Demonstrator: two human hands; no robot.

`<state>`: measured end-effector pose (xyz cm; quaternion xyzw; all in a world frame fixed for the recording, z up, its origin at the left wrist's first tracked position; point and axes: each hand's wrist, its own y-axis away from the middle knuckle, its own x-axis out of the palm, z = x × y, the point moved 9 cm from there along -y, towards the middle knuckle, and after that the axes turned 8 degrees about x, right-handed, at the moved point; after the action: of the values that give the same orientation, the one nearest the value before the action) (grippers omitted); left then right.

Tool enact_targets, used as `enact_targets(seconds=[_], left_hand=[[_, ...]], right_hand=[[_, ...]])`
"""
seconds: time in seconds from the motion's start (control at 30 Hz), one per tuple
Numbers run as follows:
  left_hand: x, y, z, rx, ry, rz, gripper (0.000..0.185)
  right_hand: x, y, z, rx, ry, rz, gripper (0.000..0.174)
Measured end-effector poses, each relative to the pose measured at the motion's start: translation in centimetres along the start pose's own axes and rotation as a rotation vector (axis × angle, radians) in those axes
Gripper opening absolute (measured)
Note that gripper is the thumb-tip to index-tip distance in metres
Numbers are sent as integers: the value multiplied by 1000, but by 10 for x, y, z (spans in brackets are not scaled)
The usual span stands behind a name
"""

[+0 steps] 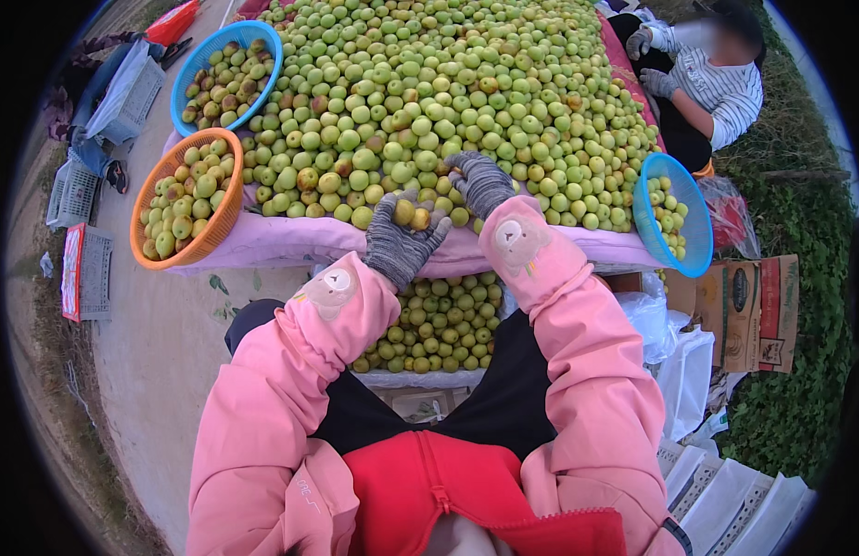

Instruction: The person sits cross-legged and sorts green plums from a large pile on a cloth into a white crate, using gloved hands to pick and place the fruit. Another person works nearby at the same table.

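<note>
A large heap of round green fruit, some with brown patches, covers the table in front of me. My left hand, in a grey knitted glove, is palm up at the heap's near edge with a few yellowish fruits in its curled fingers. My right hand, gloved alike, reaches palm down onto the heap just to the right; its fingertips touch fruit, and whether they grip one is hidden. Below the pink cloth edge, a crate of similar fruit stands between my knees.
An orange basket and a blue basket of fruit stand at the left, another blue basket at the right. A person in grey gloves sits at the upper right. Plastic crates and cardboard flank the table.
</note>
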<state>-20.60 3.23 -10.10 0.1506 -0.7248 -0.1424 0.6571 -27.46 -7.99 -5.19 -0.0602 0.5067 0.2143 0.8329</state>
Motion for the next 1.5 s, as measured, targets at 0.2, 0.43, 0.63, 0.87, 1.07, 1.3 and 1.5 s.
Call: enact_targets(seconds=[0.2, 0.43, 0.63, 0.87, 1.07, 1.3, 1.5], left_hand=[[10, 5, -3, -7, 16, 102, 41], [15, 8, -13, -26, 22, 57, 43], [14, 13, -19, 33, -62, -14, 42], [34, 18, -28, 41, -29, 158, 46], [39, 19, -27, 68, -93, 357, 62], [42, 29, -16, 99, -247, 409, 65], [48, 42, 0, 184, -405, 430, 64]], right_hand=[[33, -27, -2, 7, 511, 107, 38], [41, -36, -8, 73, 562, 236, 39], [13, -36, -5, -28, 39, 110, 47], [-33, 23, 33, -4, -1676, 521, 38], [-18, 64, 31, 326, -1926, 399, 49], [13, 102, 22, 395, -2257, -11, 41], [20, 105, 22, 147, -2358, -2, 41]])
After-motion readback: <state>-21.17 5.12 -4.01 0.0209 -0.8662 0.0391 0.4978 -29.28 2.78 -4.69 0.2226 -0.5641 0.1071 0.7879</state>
